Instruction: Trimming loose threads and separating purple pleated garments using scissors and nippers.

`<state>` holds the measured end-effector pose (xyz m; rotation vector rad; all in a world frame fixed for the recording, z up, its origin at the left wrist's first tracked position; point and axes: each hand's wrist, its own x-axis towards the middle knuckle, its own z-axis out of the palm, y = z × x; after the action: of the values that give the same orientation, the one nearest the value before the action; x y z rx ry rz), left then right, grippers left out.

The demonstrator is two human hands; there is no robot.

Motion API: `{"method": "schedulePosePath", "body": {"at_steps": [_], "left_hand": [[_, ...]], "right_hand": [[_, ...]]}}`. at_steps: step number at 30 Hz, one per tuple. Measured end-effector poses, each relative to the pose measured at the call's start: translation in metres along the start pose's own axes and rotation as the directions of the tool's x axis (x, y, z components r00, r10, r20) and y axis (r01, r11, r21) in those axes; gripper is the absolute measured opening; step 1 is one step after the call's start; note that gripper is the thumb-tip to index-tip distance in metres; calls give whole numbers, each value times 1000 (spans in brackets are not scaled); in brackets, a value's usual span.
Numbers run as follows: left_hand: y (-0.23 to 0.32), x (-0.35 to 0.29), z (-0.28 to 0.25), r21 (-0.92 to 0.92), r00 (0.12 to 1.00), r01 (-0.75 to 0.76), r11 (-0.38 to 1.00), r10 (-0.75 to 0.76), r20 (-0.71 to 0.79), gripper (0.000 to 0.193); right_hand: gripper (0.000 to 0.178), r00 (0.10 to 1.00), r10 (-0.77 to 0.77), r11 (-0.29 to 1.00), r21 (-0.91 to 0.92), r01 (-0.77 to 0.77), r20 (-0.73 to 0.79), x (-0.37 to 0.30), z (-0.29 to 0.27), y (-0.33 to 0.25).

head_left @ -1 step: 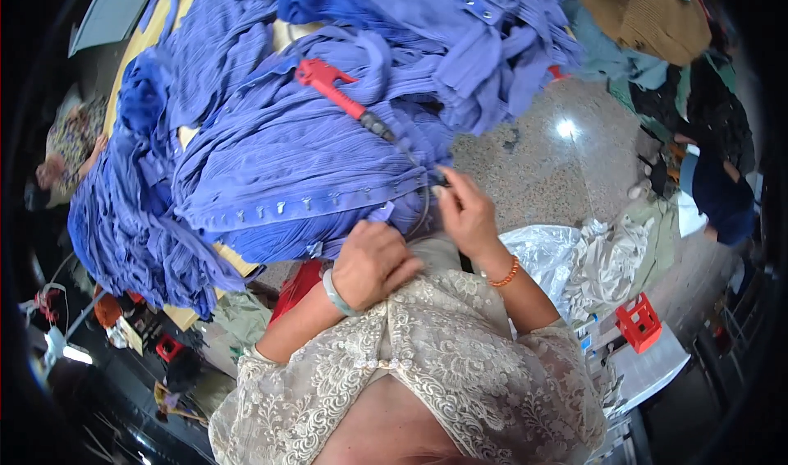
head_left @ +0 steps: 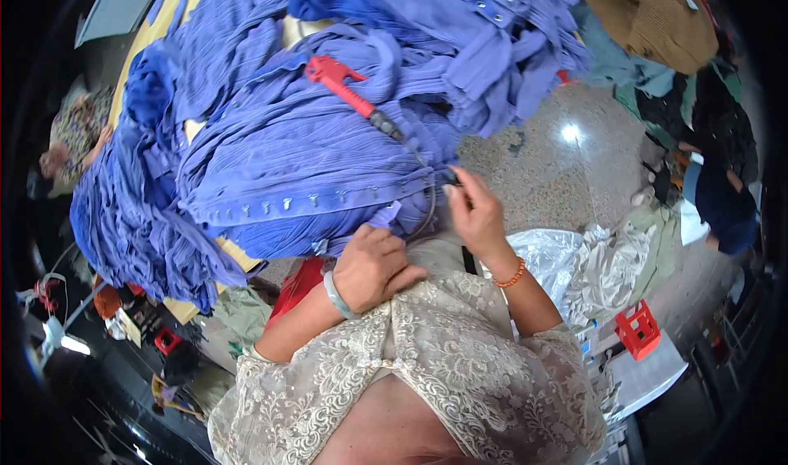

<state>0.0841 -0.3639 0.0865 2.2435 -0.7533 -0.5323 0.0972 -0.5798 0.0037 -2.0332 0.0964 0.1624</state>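
Observation:
A purple-blue ribbed cardigan [head_left: 271, 157] lies in front of me, its band of metal buttons [head_left: 287, 204] running along the near side. My right hand [head_left: 478, 219] is closed at the band's right end, thumb and forefinger together by a small dark thing [head_left: 451, 174] I cannot make out. Against the cardigan's near edge, my left hand [head_left: 373, 270] has its fingers curled, their tips hidden. Just above it a pale tag [head_left: 384, 216] shows on the cloth. A red air blow gun [head_left: 338, 79] rests on the cardigan, its thin hose [head_left: 427, 165] trailing toward my lap.
More purple-blue garments [head_left: 509, 63] are heaped over the pale wooden table [head_left: 135, 67]. Brown knitwear [head_left: 648, 18] is piled at far right. Clear plastic sheeting [head_left: 542, 256] and a red plastic stool [head_left: 638, 330] are at right. Other people [head_left: 718, 202] are at both sides.
The whole view has shifted slightly, so the table and garments sit a little further right and lower. Both hands keep nearly the same place and pose.

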Motion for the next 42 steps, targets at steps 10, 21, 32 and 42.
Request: {"method": "schedulePosePath", "body": {"at_steps": [10, 21, 32, 42], "left_hand": [[-18, -27, -41, 373, 823, 368, 852, -112, -557, 35], [-38, -18, -35, 498, 883, 371, 784, -131, -451, 25], [-27, -21, -28, 246, 798, 438, 865, -248, -550, 16], [-21, -36, -28, 279, 751, 458, 844, -199, -630, 23]], "right_hand": [[32, 988, -37, 999, -22, 40, 151, 13, -4, 1], [31, 978, -123, 990, -52, 133, 168, 19, -5, -11], [38, 910, -302, 945, -35, 324, 284, 24, 0, -55], [41, 838, -413, 891, -35, 453, 357, 31, 21, -67]]}}
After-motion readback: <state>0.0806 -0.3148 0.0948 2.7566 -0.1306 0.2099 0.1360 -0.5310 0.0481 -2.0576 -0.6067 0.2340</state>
